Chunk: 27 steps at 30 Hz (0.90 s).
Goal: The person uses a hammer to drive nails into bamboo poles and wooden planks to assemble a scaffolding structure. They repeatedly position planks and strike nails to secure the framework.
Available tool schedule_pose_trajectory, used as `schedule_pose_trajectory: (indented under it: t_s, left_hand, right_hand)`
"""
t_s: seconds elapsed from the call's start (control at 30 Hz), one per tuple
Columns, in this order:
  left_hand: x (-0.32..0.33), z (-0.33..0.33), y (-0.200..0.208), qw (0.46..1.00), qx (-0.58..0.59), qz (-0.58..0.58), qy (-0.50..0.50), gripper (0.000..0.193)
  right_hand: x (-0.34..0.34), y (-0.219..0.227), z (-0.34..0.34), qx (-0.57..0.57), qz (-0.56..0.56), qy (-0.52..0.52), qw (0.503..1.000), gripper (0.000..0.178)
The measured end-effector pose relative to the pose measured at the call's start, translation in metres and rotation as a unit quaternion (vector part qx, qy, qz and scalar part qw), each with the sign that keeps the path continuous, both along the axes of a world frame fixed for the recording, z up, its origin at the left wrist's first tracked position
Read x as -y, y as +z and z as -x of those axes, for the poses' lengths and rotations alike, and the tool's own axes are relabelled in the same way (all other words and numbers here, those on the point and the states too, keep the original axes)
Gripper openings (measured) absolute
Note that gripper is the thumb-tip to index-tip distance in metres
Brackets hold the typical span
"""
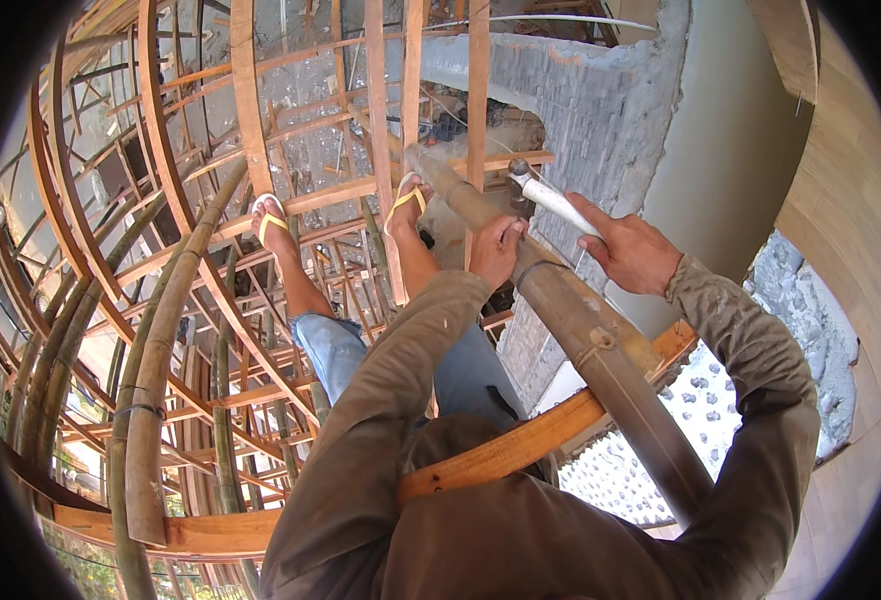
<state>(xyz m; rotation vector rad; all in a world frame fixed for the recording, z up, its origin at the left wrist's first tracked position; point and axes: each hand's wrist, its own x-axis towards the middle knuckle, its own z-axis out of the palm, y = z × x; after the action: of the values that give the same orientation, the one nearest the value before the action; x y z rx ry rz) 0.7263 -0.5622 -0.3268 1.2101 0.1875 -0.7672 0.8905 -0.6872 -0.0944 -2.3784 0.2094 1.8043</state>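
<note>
My right hand [633,250] is wrapped round the white handle of a hammer [558,204]. Its dark metal head points up and left, above the far part of a thick bamboo pole [601,350]. Against the left side of that pole, my left hand [498,250] is closed, fingers curled and thumb on top. What its fingers pinch, if anything, is hidden. A dark band [541,268] circles the pole just nearer to me than this hand. The pole slopes from the upper middle down to the lower right, passing over a curved wooden beam [531,440].
My sandalled feet stand on a narrow wooden batten [336,195] high above the rubble-strewn ground. Upright timbers [376,130] rise ahead. More bamboo poles [166,380] and lattice framing fill the left. A rough concrete wall [601,130] and a smooth, pale curved surface [731,150] stand on the right.
</note>
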Motion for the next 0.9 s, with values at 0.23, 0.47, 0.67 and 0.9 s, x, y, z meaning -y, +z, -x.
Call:
schedule_pose_trajectory:
  t_s: [0.23, 0.47, 0.67, 0.9]
  left_hand:
    - [-0.001, -0.001, 0.000, 0.999, -0.010, 0.032, 0.024, 0.025]
    - [0.000, 0.000, 0.005, 0.999, -0.016, 0.003, 0.046, 0.023]
    - [0.000, 0.004, 0.004, 0.998, 0.006, -0.038, 0.042, 0.023]
    - [-0.001, 0.004, 0.008, 0.998, -0.026, -0.029, 0.048, 0.022]
  right_hand:
    - [-0.002, -0.007, -0.005, 0.115, -0.045, -0.076, 0.989, 0.063]
    - [-0.009, -0.001, -0.008, 0.122, -0.046, -0.113, 0.985, 0.062]
    - [-0.008, -0.002, -0.012, 0.010, -0.023, 0.007, 1.000, 0.062]
    - [-0.009, -0.004, -0.012, -0.057, -0.006, 0.027, 0.998, 0.063]
